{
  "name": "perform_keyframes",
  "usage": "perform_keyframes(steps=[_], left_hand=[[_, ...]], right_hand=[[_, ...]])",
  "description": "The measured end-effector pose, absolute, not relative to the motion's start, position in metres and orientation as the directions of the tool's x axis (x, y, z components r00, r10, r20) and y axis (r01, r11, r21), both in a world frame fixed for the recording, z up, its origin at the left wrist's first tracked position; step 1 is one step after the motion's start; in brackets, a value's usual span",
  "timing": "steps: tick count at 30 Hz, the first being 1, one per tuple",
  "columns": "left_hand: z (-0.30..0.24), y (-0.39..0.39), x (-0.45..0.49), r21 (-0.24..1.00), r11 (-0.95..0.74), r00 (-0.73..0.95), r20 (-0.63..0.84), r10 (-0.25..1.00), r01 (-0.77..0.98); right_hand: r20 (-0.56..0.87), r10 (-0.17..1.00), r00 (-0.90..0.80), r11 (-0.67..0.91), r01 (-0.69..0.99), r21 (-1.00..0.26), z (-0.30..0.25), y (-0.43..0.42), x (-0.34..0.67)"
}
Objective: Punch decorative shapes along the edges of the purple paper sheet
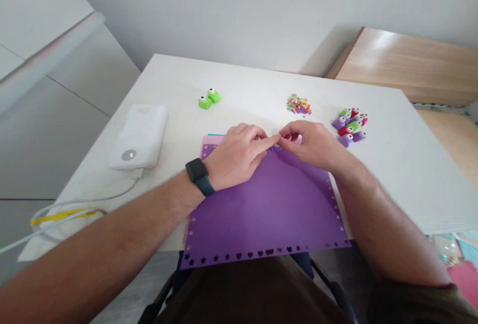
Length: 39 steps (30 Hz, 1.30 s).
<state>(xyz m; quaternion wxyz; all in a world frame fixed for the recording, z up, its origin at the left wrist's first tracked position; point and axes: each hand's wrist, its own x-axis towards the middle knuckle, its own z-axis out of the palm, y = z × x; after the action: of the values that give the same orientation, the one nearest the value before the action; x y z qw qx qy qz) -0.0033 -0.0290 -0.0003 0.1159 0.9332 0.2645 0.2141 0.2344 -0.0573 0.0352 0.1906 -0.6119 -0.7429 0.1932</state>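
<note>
A purple paper sheet (269, 209) lies on the white table (403, 164), its edges punched with small star and heart holes. Both hands meet at its far edge. My left hand (239, 155), with a dark watch on the wrist, rests on the sheet with fingers curled and the index finger pointing right. My right hand (309, 142) is closed in a pinch around a small purple thing at the sheet's edge; it is mostly hidden by the fingers. Pink and teal sheets (206, 141) peek out beneath the purple one.
Two green punches (209, 98) sit at the back. A heap of coloured paper bits (298, 104) and a cluster of purple, red and green punches (351, 126) lie to the right. A white device (140, 136) with cables sits left. A wooden surface (407, 65) stands behind.
</note>
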Motion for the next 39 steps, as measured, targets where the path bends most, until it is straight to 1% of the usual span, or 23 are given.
perform_keyframes(steps=[21,29,39], left_hand=[[0.001,-0.031,0.001,0.31,-0.85,0.8,0.308,0.514,0.427],[0.005,-0.031,0.006,0.331,-0.836,0.792,0.298,0.533,0.439],[0.004,-0.03,0.007,0.292,-0.847,0.807,0.281,0.519,0.444]], right_hand=[[-0.061,0.982,-0.177,0.109,0.807,-0.581,0.032,-0.055,0.231],[-0.056,0.978,-0.202,0.127,0.781,-0.611,0.032,-0.054,0.231],[-0.013,0.973,-0.231,0.173,0.763,-0.623,0.025,-0.052,0.233]])
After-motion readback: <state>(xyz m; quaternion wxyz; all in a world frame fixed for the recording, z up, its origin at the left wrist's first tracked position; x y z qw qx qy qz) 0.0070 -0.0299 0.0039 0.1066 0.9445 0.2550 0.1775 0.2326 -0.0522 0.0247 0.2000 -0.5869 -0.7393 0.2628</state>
